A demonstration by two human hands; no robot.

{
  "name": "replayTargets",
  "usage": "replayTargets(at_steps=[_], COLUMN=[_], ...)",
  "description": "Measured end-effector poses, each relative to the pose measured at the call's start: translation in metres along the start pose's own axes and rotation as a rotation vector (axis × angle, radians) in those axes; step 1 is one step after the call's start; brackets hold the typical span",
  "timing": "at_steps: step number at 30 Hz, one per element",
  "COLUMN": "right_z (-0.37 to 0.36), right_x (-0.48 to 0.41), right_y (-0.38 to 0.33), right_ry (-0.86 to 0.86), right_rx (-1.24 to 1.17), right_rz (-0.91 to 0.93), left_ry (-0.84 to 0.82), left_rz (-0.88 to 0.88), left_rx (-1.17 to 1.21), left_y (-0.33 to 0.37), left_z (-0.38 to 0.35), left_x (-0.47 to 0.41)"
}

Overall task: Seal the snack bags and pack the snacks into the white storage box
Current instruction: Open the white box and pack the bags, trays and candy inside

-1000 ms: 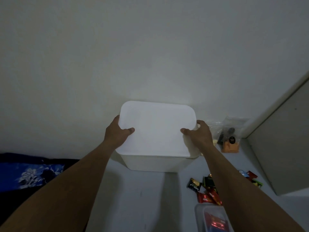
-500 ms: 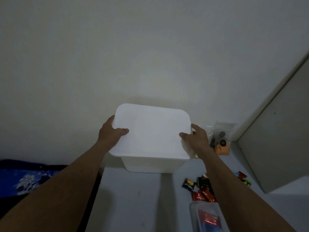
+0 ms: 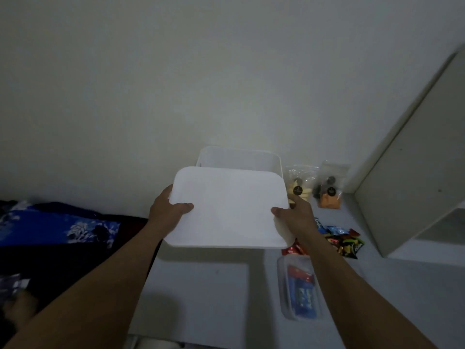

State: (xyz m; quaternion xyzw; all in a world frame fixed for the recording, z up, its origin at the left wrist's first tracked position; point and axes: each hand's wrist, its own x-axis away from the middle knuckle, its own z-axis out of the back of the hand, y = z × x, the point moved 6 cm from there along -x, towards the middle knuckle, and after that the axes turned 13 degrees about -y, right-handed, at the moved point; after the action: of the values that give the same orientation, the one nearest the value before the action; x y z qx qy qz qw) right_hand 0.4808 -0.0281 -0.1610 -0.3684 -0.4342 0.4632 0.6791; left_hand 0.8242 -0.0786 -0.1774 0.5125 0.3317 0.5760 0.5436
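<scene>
The white lid is lifted off the white storage box and held toward me. My left hand grips its left edge, thumb on top. My right hand grips its right edge the same way. The box stands open against the wall behind the lid; its inside is hidden. Two clear snack bags lean against the wall to the box's right. A pile of small wrapped snacks lies on the white surface to the right of my right wrist.
A clear plastic container with red and blue packets lies at the front right. A white cabinet stands at the far right. Dark blue patterned fabric lies at the left, beyond the surface's edge.
Both hands have lifted the lid off the box and drawn it toward me, so the box's open rim now shows behind it. The camera has tilted down.
</scene>
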Motion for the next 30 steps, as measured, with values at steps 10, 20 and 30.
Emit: replayTargets(at_steps=[10,20,30], right_z=[-0.057,-0.101,-0.122], right_x=[0.040,0.040,0.020], right_y=[0.095,0.179,0.193], right_ry=[-0.021,-0.013,-0.064], right_rx=[0.014,0.216,0.447], right_rz=[-0.086,-0.297,-0.358], left_ry=[-0.035,-0.060,-0.035], left_rz=[0.162,0.283,0.423], left_rx=[-0.076,-0.338,-0.630], left_y=[-0.115,-0.188,-0.207], left_z=[-0.005,-0.025,-0.025], left_x=[0.031,0.016,0.006])
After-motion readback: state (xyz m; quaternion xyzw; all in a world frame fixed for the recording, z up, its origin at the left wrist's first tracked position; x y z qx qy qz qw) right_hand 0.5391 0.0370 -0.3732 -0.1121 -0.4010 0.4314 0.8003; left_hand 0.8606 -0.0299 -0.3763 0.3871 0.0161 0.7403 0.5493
